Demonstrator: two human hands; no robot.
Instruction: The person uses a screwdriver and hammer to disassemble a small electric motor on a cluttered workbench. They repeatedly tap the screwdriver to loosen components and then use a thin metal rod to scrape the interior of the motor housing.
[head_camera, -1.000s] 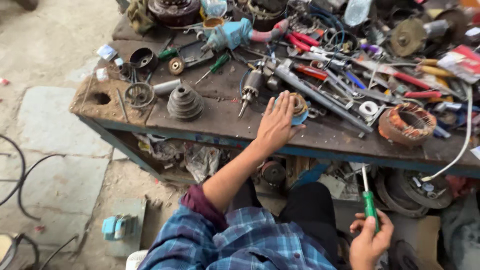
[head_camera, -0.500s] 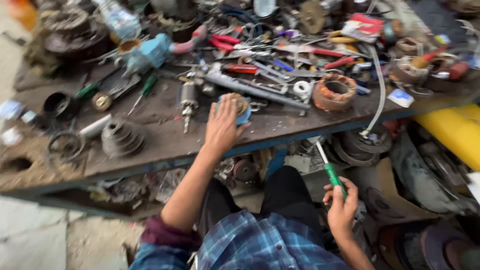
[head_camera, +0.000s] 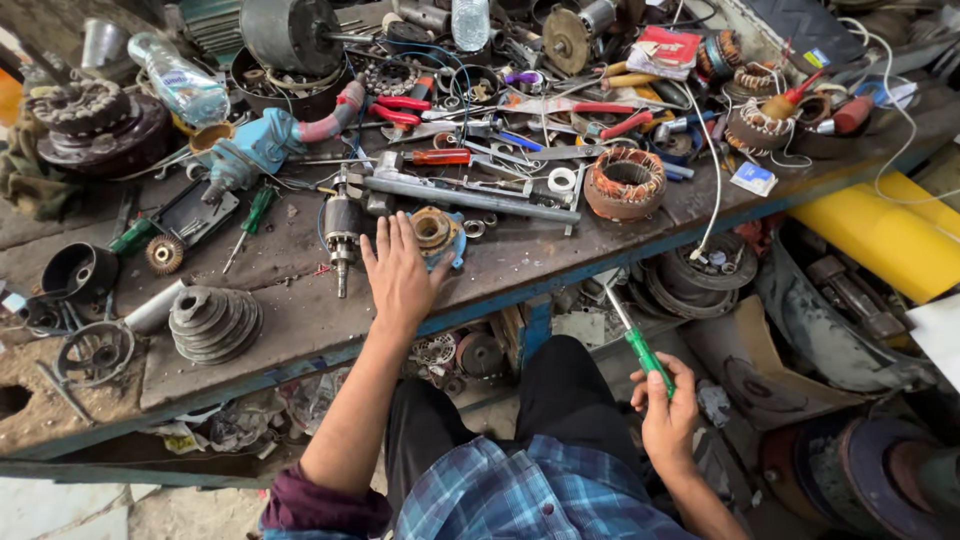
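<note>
Head view: I see my left hand flat, fingers spread, touching the blue motor housing (copper-cored, seemingly); right hand grips the green screwdriver, unchanged since earlier.

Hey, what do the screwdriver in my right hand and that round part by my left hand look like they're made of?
Screwdriver, held in the right hand: the handle looks like translucent green plastic, glossy; the shaft looks like bright bare steel. Round part, touched by the left hand: probably metal, with a blue painted housing and a dull brownish, rusty-looking centre. Workbench: seemingly dark, grimy board with a blue painted metal edge.
</note>
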